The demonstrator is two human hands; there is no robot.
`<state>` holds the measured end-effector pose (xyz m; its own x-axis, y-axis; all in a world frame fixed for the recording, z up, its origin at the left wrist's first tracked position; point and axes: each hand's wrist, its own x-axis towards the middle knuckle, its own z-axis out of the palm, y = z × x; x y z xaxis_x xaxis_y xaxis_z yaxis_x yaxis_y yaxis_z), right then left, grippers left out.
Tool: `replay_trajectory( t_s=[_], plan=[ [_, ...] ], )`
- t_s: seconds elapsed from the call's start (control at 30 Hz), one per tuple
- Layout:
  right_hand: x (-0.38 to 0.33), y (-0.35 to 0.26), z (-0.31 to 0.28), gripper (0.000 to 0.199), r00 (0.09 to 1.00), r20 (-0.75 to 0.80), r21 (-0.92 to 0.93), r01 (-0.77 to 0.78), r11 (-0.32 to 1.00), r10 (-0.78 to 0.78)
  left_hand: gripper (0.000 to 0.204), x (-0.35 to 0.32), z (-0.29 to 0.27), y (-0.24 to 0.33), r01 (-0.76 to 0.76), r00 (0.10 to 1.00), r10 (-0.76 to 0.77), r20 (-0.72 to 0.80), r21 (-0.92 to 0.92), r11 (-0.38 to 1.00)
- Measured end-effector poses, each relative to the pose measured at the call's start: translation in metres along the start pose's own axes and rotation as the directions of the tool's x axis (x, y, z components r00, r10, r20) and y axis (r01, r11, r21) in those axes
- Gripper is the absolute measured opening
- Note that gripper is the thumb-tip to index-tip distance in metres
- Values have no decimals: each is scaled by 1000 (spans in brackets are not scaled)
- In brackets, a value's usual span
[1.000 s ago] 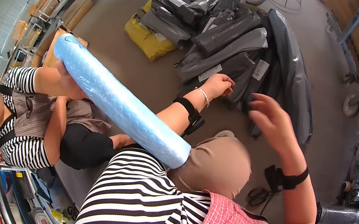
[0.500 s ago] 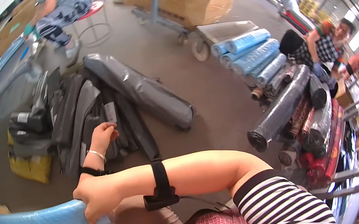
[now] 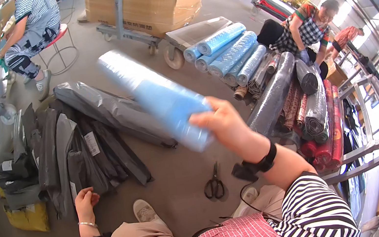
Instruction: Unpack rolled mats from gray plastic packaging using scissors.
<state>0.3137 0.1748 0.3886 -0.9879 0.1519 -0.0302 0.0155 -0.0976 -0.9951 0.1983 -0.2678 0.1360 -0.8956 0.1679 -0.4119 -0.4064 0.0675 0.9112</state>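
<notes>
My right hand (image 3: 217, 121) grips the near end of a blue roll wrapped in clear film (image 3: 151, 95). The roll is held off the floor at a slant, its far end pointing up and left, and is smeared by motion. On the left, my left hand (image 3: 86, 202) is loosely closed, fingers curled, with nothing visible in it. It is nearest to a heap of dark grey plastic-wrapped packages (image 3: 67, 153), some bearing white labels. Black-handled scissors (image 3: 214, 187) lie on the floor between my feet.
Blue rolls (image 3: 233, 54) are stacked to the right, beside dark and red rolls (image 3: 317, 113). A co-worker (image 3: 302, 28) crouches behind them. A large carton (image 3: 146, 3) rides a trolley at the back. Another person (image 3: 35, 34) sits far left. Metal framing (image 3: 368, 149) stands at right.
My right hand has swung the blue roll from the lower left to the middle, raising it over the floor. My left hand has drawn back toward me. The view has shifted, revealing the scissors.
</notes>
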Motion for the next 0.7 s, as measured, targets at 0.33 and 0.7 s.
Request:
replay_trajectory(
  t_s=[0.33,0.7],
  plan=[
    [113,32,-258,29,615,-784,-284,-234,930,-85,19,5,10,-26,62,998,-62,-22,-11,998],
    [143,217,-101,60,969,-240,-798,-229,558,54,18,45,53,-19,-43,990,16,138,196,980]
  ],
)
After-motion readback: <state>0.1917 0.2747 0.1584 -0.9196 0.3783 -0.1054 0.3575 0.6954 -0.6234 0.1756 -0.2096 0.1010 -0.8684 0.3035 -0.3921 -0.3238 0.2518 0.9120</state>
